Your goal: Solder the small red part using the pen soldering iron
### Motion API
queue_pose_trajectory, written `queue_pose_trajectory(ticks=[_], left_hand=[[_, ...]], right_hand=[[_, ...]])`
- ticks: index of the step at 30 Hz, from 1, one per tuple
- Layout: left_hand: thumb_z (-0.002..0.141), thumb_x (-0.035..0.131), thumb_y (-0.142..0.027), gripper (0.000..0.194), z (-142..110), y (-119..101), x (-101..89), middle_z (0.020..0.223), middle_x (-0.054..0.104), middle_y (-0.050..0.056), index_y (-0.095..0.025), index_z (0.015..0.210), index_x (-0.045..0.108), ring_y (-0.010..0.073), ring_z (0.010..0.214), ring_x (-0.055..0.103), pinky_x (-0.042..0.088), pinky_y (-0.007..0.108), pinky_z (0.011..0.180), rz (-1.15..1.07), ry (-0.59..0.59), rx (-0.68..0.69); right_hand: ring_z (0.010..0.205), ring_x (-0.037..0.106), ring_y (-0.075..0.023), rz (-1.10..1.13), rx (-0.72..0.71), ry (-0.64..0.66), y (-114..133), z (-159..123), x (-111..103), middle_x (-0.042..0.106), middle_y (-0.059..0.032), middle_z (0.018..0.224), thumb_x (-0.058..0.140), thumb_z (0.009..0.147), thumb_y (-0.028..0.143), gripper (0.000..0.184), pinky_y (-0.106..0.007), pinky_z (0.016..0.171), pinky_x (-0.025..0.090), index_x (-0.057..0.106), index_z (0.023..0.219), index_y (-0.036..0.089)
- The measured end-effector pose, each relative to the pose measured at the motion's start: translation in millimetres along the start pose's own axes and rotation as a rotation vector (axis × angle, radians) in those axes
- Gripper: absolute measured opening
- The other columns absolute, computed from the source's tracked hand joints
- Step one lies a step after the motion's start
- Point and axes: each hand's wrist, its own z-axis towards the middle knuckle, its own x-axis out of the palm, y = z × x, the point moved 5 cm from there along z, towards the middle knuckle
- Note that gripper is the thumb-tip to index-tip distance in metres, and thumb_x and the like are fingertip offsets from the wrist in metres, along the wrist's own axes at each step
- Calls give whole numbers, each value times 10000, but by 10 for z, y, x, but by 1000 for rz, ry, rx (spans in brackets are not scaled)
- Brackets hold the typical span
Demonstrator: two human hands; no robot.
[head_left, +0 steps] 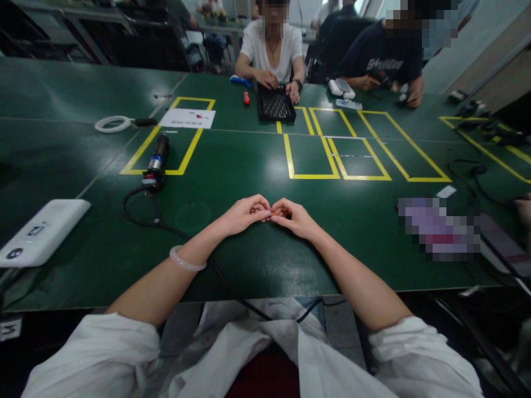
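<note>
The person's left hand [248,212] and right hand [295,215] meet above the green table [257,260], both curled nearly closed, pinching between their fingertips a small orange-and-dark piece [273,213] too tiny to identify.

No wording is being shown legibly: blurred lettering [385,64] is being worn on a dark T-shirt [373,47]; small characters [198,123] are being carried by a paper sheet [176,117].

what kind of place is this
Probably a workshop or assembly room, though it could be a training space: yellow tape marks out zones on the long green table, a dark corded device lies there, and someone opposite works at a black tray.
</note>
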Motion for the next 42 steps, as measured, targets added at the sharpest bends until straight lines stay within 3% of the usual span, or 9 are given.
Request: queue_pose_trajectory(ticks=[7, 14, 17, 27, 32, 42], left_hand=[[909, 558, -500, 370, 6, 45, 9, 841, 684, 72, -138, 960, 617, 166, 773, 641, 503, 303, 748, 70, 9, -34], [877, 619, -434, 297, -18, 27, -6, 839, 667, 42, -162, 994, 630, 165, 784, 633, 481, 275, 709, 148, -33, 3], [883, 617, -402, 257, -28, -24, -15, 873, 663, 36, -168, 990, 631, 160, 814, 627, 484, 278, 745, 190, -58, 53], [871, 623, -427, 286, -17, -10, -23, 911, 678, 54, -164, 982, 635, 174, 836, 636, 503, 308, 784, 206, -84, 32], [878, 631, -374, 232, -36, -51, -22, 923, 671, 37, -170, 989, 618, 154, 834, 634, 503, 290, 797, 215, -88, 99], [845, 665, -329, 250, -29, -65, -7, 968, 664, 45, -176, 1021, 576, 157, 856, 641, 513, 303, 826, 174, -95, 101]], right_hand=[[680, 558, -116, -8, -10, -56, -1, -1, -29, 631, -2, 798, 649, 882, 421, 262, -251, 645, 454, 592, 988, 188], [695, 579, -121, 80, 7, -75, -48, 12, -27, 636, -3, 826, 681, 849, 456, 349, -257, 653, 474, 564, 1053, 199], [699, 591, -124, 122, 24, -70, -55, 19, -30, 644, -16, 830, 640, 877, 477, 315, -267, 669, 483, 584, 987, 187], [679, 541, -130, -6, -31, -107, 3, 19, -63, 595, -1, 788, 673, 849, 432, 261, -269, 630, 453, 603, 945, 199], [663, 541, -127, -9, -24, -130, -1, 19, -69, 606, 0, 795, 691, 837, 405, 277, -269, 613, 444, 589, 995, 201], [714, 570, -135, -159, -132, -128, 68, 11, -63, 599, -14, 854, 631, 868, 266, 125, -277, 663, 470, 576, 960, 203]])
